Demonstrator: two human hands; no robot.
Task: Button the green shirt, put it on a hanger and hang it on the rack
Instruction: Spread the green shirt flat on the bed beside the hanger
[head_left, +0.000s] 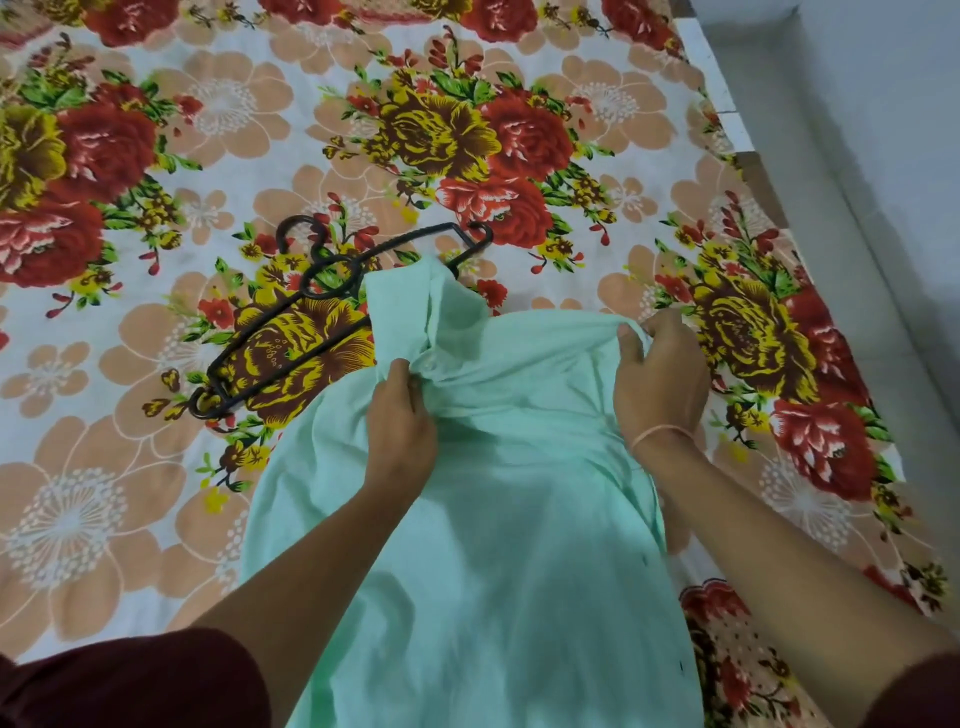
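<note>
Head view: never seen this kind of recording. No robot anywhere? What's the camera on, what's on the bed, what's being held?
There is no robot here: a person works with two bare hands. The single picture comes from a wide-angle camera worn on the person's head, looking forward and down, so the arms enter from the bottom edge.

The surface is a bed covered with a floral sheet. On it lies a black hanger, left of centre, with one end tucked under the cloth. A pale green shirt is spread from the person toward the middle of the bed.

Both hands hold the shirt near its top. The left hand pinches bunched fabric by the collar area. The right hand, with a thin thread at the wrist, has its grip on the upper edge further right. No rack is in view.
</note>
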